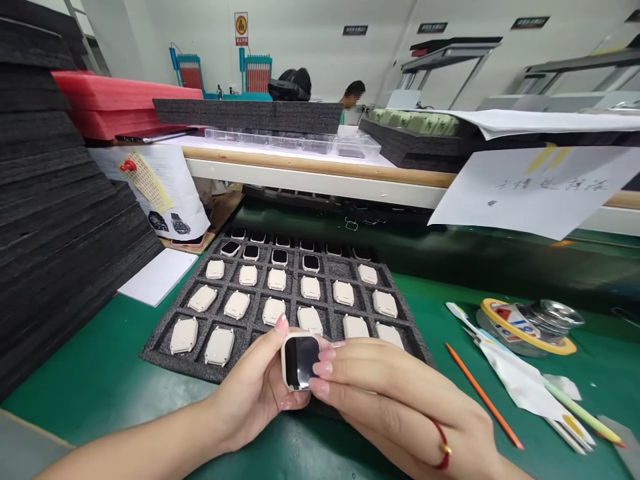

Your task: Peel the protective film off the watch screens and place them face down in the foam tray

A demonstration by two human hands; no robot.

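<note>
Both my hands hold one small cream watch body point(300, 360) with a black screen facing up, just above the near edge of a dark foam tray point(165, 337). My left hand point(255, 393) pinches it from the left side, thumb on its top corner. My right hand point(395, 400), with a red cord at the wrist, grips its right edge with the fingertips. The tray's pockets hold several more cream watch bodies point(220, 345) lying face down, and several with black screens up point(280, 256) in the far rows.
A tall stack of black foam sheets point(55, 200) stands at the left. At the right lie an orange pencil point(483, 395), a toothbrush point(530, 373), a tape roll point(525, 330) and a white cloth. A raised shelf point(320, 170) behind carries clear trays. A person sits far behind.
</note>
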